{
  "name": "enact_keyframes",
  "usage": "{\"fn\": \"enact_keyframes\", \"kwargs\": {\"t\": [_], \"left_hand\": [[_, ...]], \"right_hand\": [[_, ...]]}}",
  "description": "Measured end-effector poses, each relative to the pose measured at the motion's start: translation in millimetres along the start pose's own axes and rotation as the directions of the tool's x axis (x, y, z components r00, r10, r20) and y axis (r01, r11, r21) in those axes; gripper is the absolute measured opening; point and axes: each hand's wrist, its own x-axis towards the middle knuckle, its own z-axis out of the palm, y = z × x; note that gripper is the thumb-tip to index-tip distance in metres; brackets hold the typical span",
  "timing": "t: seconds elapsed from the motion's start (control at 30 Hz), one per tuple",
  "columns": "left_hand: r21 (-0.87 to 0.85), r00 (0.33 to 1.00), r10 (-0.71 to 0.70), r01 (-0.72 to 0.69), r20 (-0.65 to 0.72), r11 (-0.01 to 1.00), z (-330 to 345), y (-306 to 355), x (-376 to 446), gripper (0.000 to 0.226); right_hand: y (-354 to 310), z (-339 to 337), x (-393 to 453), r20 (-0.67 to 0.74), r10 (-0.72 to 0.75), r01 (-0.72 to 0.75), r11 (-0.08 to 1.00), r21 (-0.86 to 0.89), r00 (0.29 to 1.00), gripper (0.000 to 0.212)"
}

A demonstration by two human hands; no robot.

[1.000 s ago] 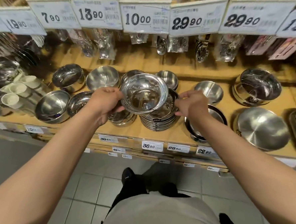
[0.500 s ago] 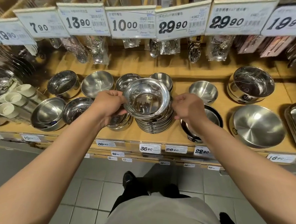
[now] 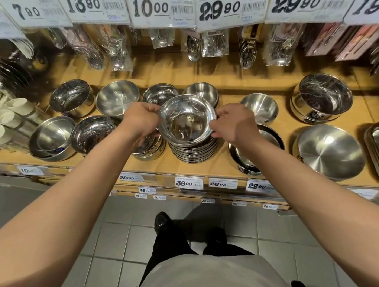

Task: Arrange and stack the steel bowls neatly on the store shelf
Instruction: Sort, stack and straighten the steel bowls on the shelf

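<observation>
Steel round shiny bowl (image 3: pixel 187 119) is sitting on top of the stack of steel bowls (image 3: pixel 193 149); left hand (image 3: pixel 141 122) and right hand (image 3: pixel 234 125) are pinching its rim.

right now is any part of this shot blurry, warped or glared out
Head view: wide-angle warp bends the shelf edge and stretches both forearms; the hanging packets at far right smear with blur; ceiling light glints off the top bowl, held by the left hand and right hand, yet stays readable.

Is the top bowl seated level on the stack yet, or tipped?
Tipped. The bowl leans toward the camera above the stack, its rim pinched by the left hand and right hand.
</observation>
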Motion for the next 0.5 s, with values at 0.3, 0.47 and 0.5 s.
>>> {"fn": "enact_keyframes", "kwargs": {"t": [0.3, 0.47, 0.5], "left_hand": [[0.192, 0.968, 0.224, -0.200, -0.110, 0.961, 7.8, -2.9, 6.1, 0.024], [0.243, 0.936, 0.305, -0.258, -0.179, 0.935, 16.8, -14.5, 9.3, 0.023], [0.246, 0.928, 0.317, -0.266, -0.197, 0.932, 18.0, -15.3, 10.1, 0.022]], "right_hand": [[8.3, 7.8, -2.0, -0.095, -0.030, 0.020, 0.994, -0.108, 0.995, 0.021], [10.7, 6.8, -5.9, -0.091, -0.015, 0.001, 0.989, -0.146, 0.996, 0.025], [11.1, 6.9, -5.9, -0.089, -0.012, -0.001, 0.989, -0.145, 0.996, 0.024]]}}
